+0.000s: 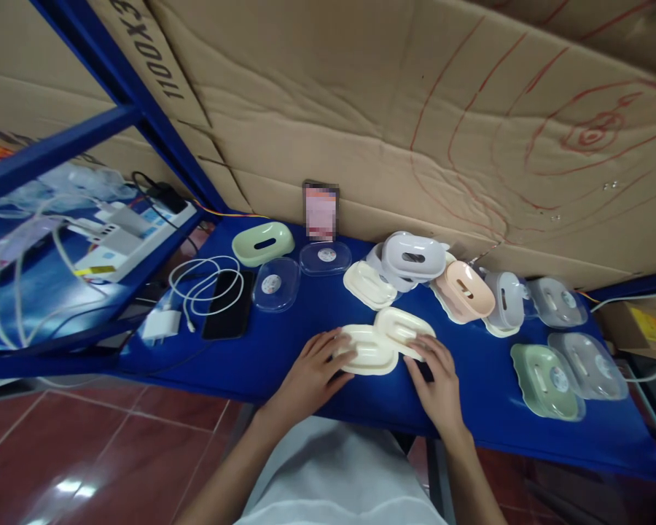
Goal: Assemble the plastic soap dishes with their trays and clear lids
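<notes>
Two cream soap dish trays with wavy rims lie at the middle of the blue table, their near edges meeting. My left hand [318, 368] grips the left edge of the left cream tray [370, 355], fingers over the rim and thumb at the near side. My right hand [438, 378] holds the right cream tray [399, 326] by its right end, which partly hides under the fingers. This tray sits slightly tilted, its left end overlapping or touching the other one; which, I cannot tell.
Behind are another cream tray [372, 286], white soap dishes [414, 251] and a peach one [467, 290]. Green trays [544, 379] and clear lids [590, 364] lie right. On the left are a green dish [256, 251], a clear lid [278, 288], a black phone [228, 310] and a white cable [178, 281].
</notes>
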Demonstrator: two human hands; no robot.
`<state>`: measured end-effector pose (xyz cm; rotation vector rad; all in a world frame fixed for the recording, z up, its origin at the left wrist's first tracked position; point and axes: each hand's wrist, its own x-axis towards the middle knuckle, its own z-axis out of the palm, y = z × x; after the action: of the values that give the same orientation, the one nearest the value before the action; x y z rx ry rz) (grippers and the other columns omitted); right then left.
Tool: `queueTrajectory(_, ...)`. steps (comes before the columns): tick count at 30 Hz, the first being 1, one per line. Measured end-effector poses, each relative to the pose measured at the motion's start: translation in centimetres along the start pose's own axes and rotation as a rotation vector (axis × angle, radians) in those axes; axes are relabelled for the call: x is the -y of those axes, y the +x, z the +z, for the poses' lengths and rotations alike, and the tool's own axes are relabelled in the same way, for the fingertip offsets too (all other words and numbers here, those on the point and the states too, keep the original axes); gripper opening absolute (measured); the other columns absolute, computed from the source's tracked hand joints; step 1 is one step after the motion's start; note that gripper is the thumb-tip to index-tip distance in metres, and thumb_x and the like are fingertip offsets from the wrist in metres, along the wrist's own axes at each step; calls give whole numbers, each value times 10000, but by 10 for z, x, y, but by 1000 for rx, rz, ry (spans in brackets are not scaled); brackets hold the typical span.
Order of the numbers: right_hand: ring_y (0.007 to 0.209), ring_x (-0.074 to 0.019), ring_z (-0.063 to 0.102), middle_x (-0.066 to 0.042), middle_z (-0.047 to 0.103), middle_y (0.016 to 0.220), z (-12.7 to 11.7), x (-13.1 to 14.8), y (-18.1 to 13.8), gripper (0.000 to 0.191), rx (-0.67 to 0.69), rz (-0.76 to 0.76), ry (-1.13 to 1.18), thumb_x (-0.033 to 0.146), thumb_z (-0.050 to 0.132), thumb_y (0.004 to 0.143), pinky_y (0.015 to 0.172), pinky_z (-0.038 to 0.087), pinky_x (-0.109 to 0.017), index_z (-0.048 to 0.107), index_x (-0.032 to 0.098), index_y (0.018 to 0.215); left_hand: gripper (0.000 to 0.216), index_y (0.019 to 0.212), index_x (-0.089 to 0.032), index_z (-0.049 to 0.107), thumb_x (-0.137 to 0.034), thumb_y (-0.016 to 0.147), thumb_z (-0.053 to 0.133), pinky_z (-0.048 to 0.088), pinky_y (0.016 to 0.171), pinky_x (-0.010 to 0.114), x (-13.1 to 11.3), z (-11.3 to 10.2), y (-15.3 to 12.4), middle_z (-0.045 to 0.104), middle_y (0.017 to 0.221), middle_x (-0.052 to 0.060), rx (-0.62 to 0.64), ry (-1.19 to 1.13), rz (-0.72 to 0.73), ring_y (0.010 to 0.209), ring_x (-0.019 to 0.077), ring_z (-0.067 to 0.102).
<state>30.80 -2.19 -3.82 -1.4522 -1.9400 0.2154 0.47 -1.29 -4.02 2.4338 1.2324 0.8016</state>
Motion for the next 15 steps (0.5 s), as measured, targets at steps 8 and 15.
queueTrajectory(8, 1442, -326, 621, -105, 664, 1542, -23, -12, 16, 350, 77, -127, -234, 292, 609, 1106, 1197, 430, -561, 643, 292, 1454, 224, 1263, -254, 729, -254, 1043, 685, 514, 1163, 613, 35, -25, -18, 705, 1474, 125, -137, 210, -218, 1444, 385, 616)
queueTrajectory(15, 1476, -324, 590, -152, 634, 1586, -27, -34, 137, 490, 22, -371, -344, 362, 602, 1123, 1250, 360, -520, 557, 213, 1587, 372, 1412, -209, 634, -142, 1046, 632, 465, 1217, 591, 6, -26, -11, 599, 1571, 180, -198, 265, -141, 1519, 370, 537)
